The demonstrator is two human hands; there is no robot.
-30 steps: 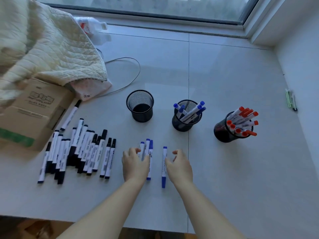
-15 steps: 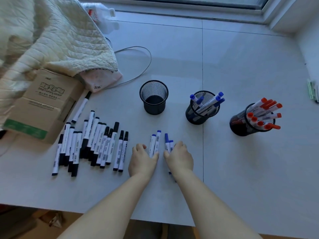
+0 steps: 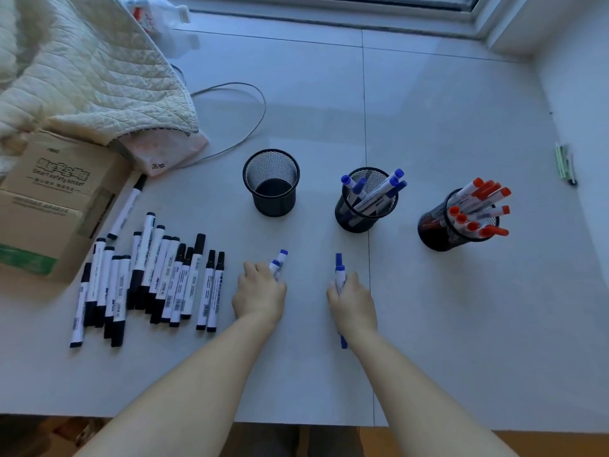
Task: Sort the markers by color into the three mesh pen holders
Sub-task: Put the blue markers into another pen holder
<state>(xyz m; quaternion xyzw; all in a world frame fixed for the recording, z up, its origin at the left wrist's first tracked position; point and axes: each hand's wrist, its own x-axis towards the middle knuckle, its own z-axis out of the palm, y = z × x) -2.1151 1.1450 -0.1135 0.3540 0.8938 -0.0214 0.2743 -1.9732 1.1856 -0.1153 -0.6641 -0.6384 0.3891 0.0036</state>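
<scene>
- While your left hand [image 3: 258,296] curls round two blue-capped markers [image 3: 279,261], their rounded caps poke out past your knuckles, pointing away from you.
- Your right hand [image 3: 353,305] grips two more blue markers [image 3: 339,272]; the caps stick out in front and one blue end shows behind your wrist.
- You have three round black wire-mesh pen holders standing in a row on the smooth pale table [image 3: 461,324].
- Your left holder [image 3: 271,182] holds no markers, and its dark solid base shows through the mouth.
- Your middle holder [image 3: 366,199] carries slim white markers with blue caps, leaning right.
- Your right holder [image 3: 456,221] is packed with red-capped markers, also leaning right.
- Left of your hands, black-capped markers [image 3: 155,278] lie side by side in a loose row, white barrels with printed labels.
- Beyond them sit a cardboard box [image 3: 49,206] and a quilted cream blanket [image 3: 82,70].
</scene>
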